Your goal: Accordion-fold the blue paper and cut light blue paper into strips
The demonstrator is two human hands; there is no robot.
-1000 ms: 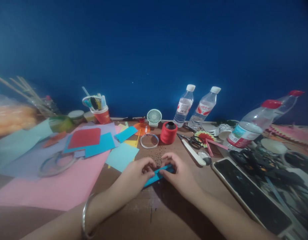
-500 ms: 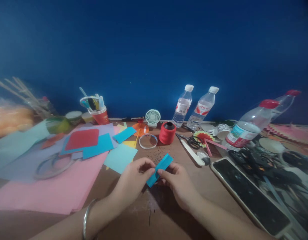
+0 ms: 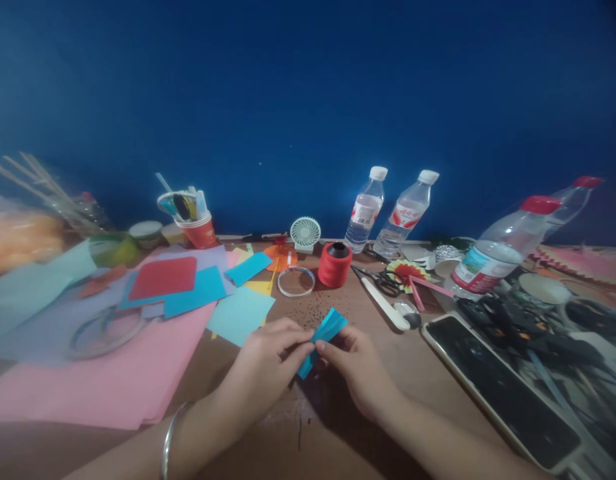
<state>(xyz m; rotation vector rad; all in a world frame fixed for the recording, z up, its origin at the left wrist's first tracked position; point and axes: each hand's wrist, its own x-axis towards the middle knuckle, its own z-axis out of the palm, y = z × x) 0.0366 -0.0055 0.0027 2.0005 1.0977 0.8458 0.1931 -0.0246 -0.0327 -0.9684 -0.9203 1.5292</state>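
I see the left hand (image 3: 268, 357) and right hand (image 3: 359, 367) each pinching, thumb against fingers, a creased blue strip (image 3: 329, 326) centrally above the brown table (image 3: 268, 443). Fingers hide its middle. Far left, a blurred orange mass (image 3: 23, 241) is cut off.

The paper strip (image 3: 331, 325) between the fingers (image 3: 334, 353) is bright blue. Beyond them, the thread spool (image 3: 334, 269) is red with a black core (image 3: 341, 249) and the mini fan (image 3: 305, 233) pale green. Left of them, the large paper sheet (image 3: 103, 393) is pink.
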